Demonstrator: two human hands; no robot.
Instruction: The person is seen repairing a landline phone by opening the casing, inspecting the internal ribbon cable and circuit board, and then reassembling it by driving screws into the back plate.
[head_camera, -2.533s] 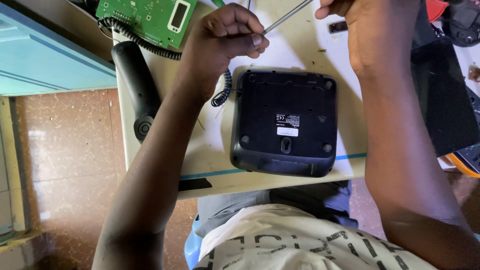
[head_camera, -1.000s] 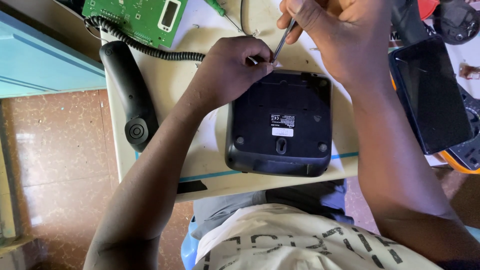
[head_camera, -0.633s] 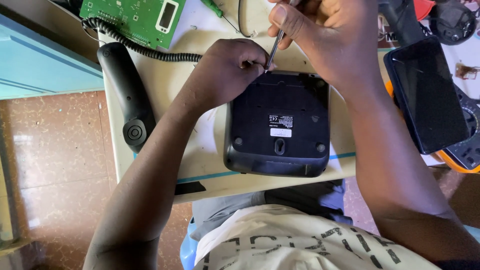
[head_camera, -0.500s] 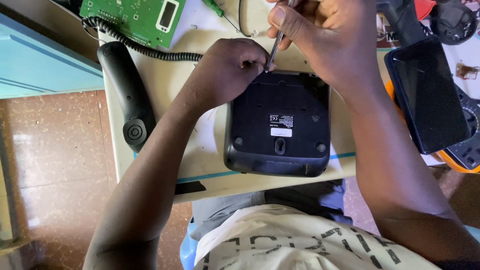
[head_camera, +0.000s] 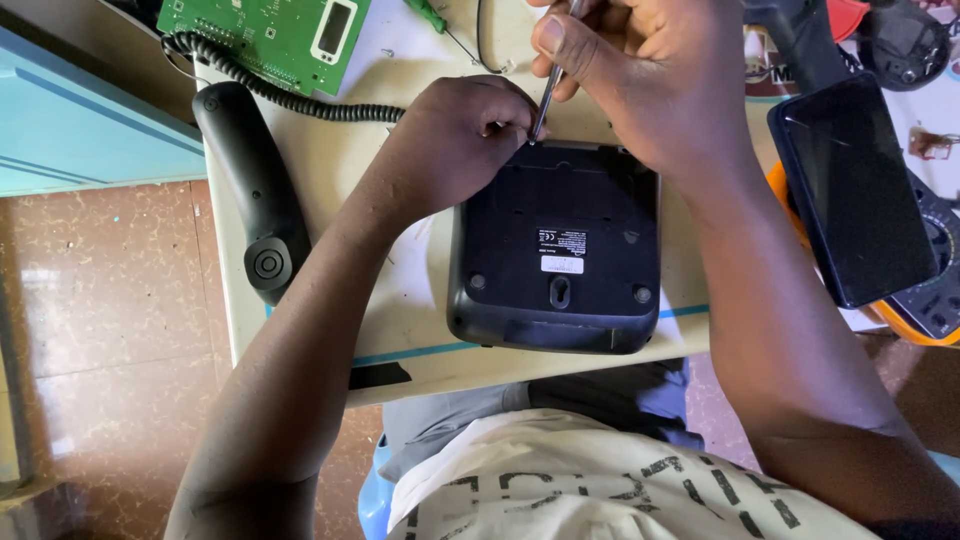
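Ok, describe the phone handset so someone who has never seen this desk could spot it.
Start at the black phone base lying underside up at the desk's middle. Look left, past the left hand, to the desk's left edge. The handset is the long black bar there, joined to a coiled cord.

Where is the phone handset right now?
In the head view the black handset lies at the table's left edge, left of the upturned phone base, its coiled cord running past the green circuit board.
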